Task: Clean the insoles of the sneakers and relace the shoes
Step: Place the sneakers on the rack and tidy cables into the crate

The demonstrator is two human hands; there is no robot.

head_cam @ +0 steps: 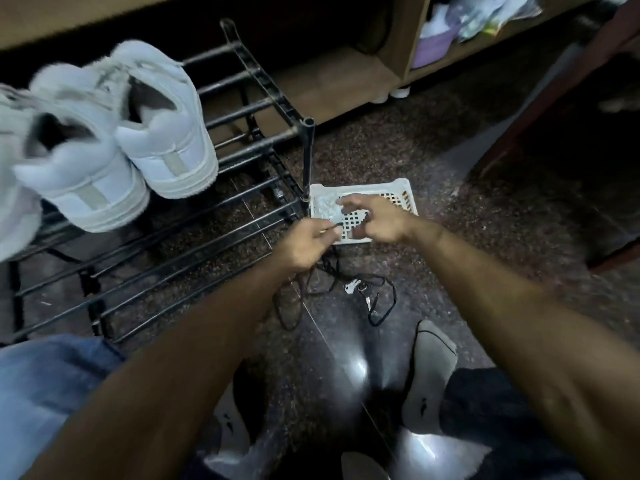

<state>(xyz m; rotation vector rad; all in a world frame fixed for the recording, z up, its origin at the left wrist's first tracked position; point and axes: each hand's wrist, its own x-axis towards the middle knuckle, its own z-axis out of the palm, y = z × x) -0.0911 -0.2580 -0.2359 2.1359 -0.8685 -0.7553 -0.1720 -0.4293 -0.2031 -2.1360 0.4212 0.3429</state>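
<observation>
Pair of white sneakers [114,133] up in the upper left of the frame, heels toward the camera, resting on the top bars of a black metal shoe rack [242,140]. Black laces [346,292] loose on the dark speckled floor [398,150] at centre, looped and tangled just below the hands. Light insoles [429,372] low in the frame, one at lower right, another at lower centre, both near the knees. Left hand [311,244] at centre, pinching something thin and pale between thumb and fingertips; too blurred to tell what. Right hand [374,220] just beside it, fingers spread and reaching over a white slotted plastic basket [401,195]. White crumpled material [325,206] in the basket's left corner. Basket on the floor touching the rack's front leg. Wooden shelf unit [401,39] across the top, with clothes heaped in its upper right compartment.
</observation>
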